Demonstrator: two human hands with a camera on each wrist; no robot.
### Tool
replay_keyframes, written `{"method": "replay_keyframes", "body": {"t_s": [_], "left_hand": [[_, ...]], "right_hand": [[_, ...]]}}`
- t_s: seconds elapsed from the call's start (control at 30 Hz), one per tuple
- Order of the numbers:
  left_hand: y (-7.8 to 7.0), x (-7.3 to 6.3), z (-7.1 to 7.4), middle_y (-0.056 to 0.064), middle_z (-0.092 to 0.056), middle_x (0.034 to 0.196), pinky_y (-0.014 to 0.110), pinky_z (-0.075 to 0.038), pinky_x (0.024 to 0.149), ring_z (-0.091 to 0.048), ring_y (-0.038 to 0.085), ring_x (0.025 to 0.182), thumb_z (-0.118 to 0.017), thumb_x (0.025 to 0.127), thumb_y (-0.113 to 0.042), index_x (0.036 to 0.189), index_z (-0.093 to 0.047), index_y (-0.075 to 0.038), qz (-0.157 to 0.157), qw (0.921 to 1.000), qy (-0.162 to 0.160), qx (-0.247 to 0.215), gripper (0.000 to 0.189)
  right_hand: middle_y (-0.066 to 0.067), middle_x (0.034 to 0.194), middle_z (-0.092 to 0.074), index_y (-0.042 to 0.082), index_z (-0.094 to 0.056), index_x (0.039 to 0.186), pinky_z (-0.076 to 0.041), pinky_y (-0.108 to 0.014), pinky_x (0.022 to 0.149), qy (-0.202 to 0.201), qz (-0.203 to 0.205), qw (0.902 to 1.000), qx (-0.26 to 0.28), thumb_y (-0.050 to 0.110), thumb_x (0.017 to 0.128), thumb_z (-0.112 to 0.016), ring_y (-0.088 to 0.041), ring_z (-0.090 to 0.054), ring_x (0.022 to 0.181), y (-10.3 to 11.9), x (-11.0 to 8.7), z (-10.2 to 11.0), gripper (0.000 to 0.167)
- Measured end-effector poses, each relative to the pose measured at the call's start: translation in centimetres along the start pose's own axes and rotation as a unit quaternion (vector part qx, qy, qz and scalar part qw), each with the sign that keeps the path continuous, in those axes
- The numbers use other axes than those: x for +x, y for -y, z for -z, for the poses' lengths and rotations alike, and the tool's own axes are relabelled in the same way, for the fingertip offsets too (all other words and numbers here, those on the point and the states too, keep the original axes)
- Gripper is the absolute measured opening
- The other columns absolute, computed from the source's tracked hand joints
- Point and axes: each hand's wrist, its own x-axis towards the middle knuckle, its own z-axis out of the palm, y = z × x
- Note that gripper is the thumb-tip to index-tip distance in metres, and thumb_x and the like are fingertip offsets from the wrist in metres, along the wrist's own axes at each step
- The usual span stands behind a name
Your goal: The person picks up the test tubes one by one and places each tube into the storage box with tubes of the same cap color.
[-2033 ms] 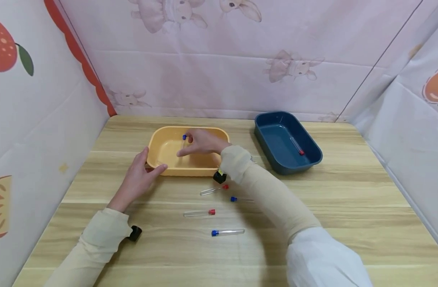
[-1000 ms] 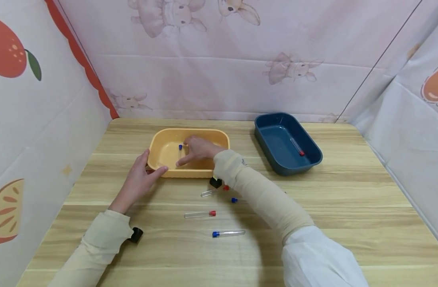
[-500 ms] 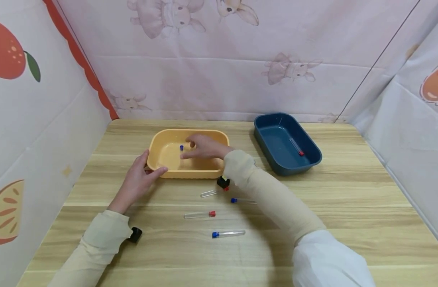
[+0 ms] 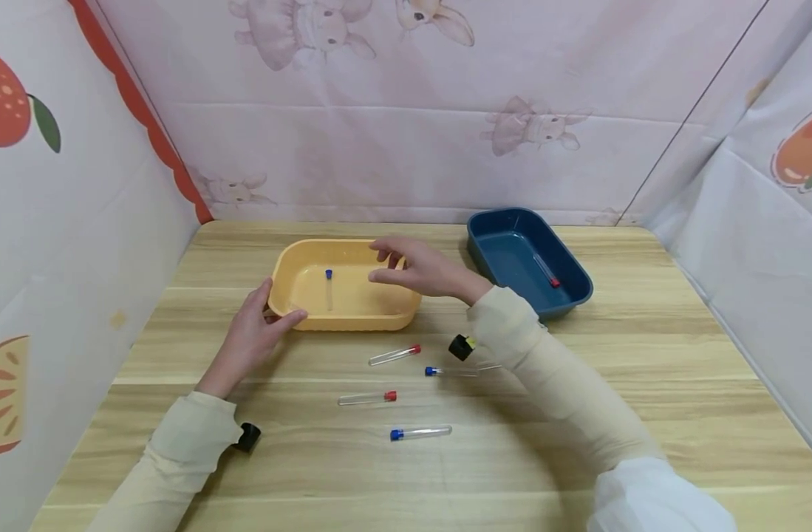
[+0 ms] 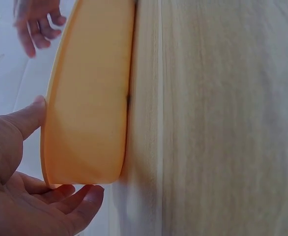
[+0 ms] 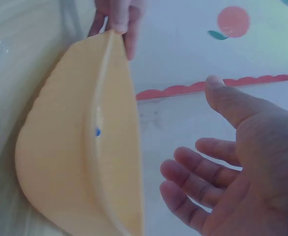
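Observation:
My left hand grips the near left corner of a yellow plastic bin, thumb on the near rim and fingers against the end wall, as the left wrist view shows. Inside that bin, toward its left, lies a clear test tube with a blue cap. My right hand hovers over the bin's right end, fingers loosely bent and apart, holding nothing. Nearer to me, test tubes lie on the table: two red-capped ones and two blue-capped ones.
A dark blue bin stands at the back right, holding a red-capped test tube. Another clear tube is partly hidden by my right sleeve. Behind the wooden table hangs a printed cloth.
My right hand has let go of the blue-capped test tube inside the yellow bin and drawn back to the right. My left hand stays on the bin's corner.

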Motion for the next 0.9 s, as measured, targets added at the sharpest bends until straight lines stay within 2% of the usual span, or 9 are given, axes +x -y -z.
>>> {"method": "replay_keyframes", "body": {"t_s": [0.43,0.67,0.9], "left_hand": [[0.1,0.0,0.1,0.036,-0.022,0.16,0.056,-0.04,0.113,-0.039,0.048,0.142,-0.067,0.103,-0.031,0.162,-0.005,0.007,-0.009,1.0,0.002,0.004,0.094],[-0.2,-0.1,0.2,0.035,-0.021,0.161,0.056,-0.038,0.114,-0.038,0.048,0.143,-0.067,0.103,-0.033,0.162,-0.004,0.006,0.001,0.9999,0.004,0.01,0.095],[-0.3,0.0,0.2,0.034,-0.02,0.162,0.056,-0.038,0.114,-0.037,0.047,0.143,-0.067,0.103,-0.033,0.163,-0.004,0.005,0.009,0.9999,0.005,0.012,0.095]], "right_hand": [[-0.007,0.122,-0.065,0.003,-0.056,0.144,-0.056,-0.04,0.088,-0.028,0.032,0.9991,-0.003,0.026,0.1,-0.071,-0.02,-0.06,0.107,1.1,-5.5,2.2,0.051],[-0.002,0.125,-0.065,0.009,-0.058,0.143,-0.057,-0.035,0.085,-0.035,-0.008,0.9994,-0.005,0.032,0.1,-0.071,-0.026,-0.061,0.11,1.0,-8.4,2.7,0.051],[-0.002,0.125,-0.067,0.01,-0.061,0.14,-0.058,-0.037,0.084,-0.04,-0.021,0.999,-0.003,0.03,0.1,-0.072,-0.022,-0.061,0.107,0.6,-10.9,2.6,0.046]]}}
